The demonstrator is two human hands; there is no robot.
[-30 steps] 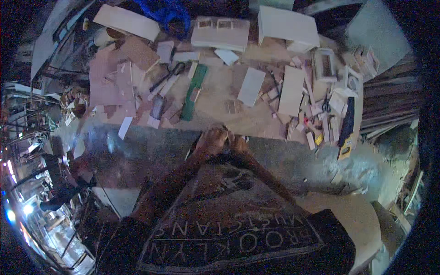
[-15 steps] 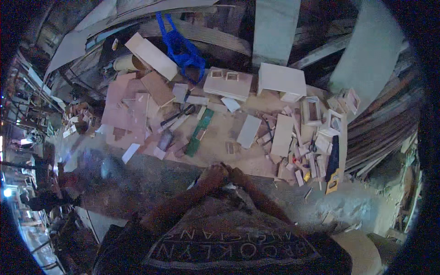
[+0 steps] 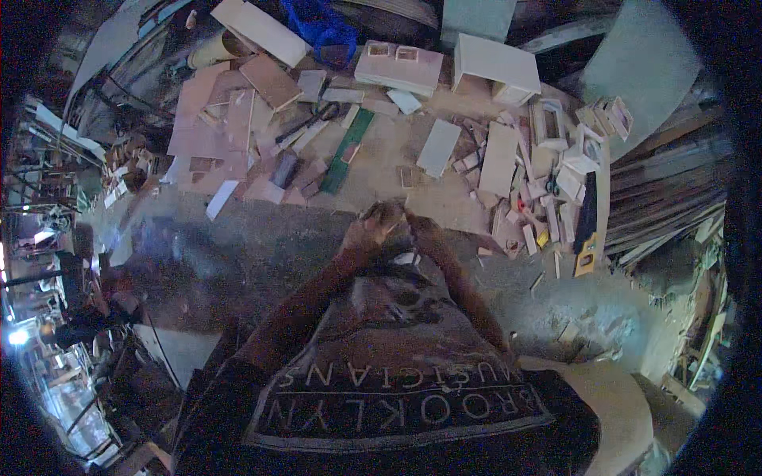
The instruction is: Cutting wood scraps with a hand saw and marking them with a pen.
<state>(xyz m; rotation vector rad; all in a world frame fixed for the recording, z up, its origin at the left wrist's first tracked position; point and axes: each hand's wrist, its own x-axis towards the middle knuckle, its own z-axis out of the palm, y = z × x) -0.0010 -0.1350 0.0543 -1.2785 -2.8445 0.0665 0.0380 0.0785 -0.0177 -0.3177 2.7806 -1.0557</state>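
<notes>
My left hand (image 3: 365,236) and my right hand (image 3: 421,228) meet just in front of the worktable's near edge. The fingers of both are curled close together. Whatever they hold between them is small, blurred and mostly hidden, so I cannot make it out. A small open wooden frame (image 3: 409,177) lies on the worktable (image 3: 377,174) just beyond my hands. Left of it a long green strip (image 3: 347,152) lies slantwise, and a flat pale board (image 3: 439,147) rests to the right.
A handsaw (image 3: 586,226) with a yellow handle lies at the table's right edge, beside a heap of wood offcuts (image 3: 524,208). At the back stand a white box (image 3: 497,67) and a pale box with two small frames (image 3: 399,70). A blue plastic thing (image 3: 321,32) is behind them.
The whole scene has shifted upward in the picture as my head tips down. My hands stay together near the table edge, with the fingers slightly rearranged. Nothing on the table has visibly moved.
</notes>
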